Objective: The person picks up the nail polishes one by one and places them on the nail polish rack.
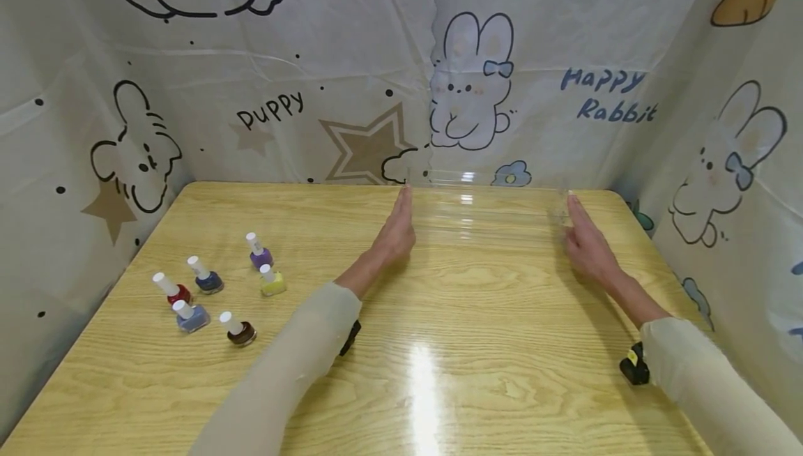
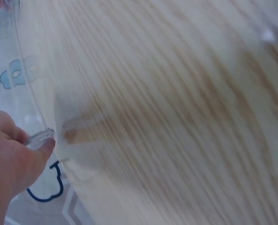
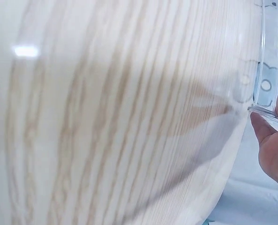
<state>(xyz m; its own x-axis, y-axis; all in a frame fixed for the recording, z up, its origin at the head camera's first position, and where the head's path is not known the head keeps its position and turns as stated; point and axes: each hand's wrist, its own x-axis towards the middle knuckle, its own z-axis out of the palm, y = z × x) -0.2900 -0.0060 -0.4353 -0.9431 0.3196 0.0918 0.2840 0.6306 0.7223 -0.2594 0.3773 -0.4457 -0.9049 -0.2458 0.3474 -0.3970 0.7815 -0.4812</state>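
Both hands hold a long, clear plastic display stand [image 1: 495,215] at the far edge of the table, one hand at each end. It is see-through, with several level edges running across it. My left hand [image 1: 395,229] grips its left end, fingers pointing away; in the left wrist view the thumb lies at the corner of the clear end piece [image 2: 41,138]. At the opposite end is my right hand [image 1: 590,243], its thumb against the clear end piece [image 3: 263,111] in the right wrist view.
On the left of the wooden table [image 1: 452,302] stand several white-capped nail polish bottles: purple [image 1: 261,256], yellow [image 1: 272,284], navy [image 1: 209,281], red [image 1: 178,293], light blue [image 1: 192,318] and dark brown [image 1: 241,333]. A printed curtain [image 1: 351,44] hangs behind and along both sides.
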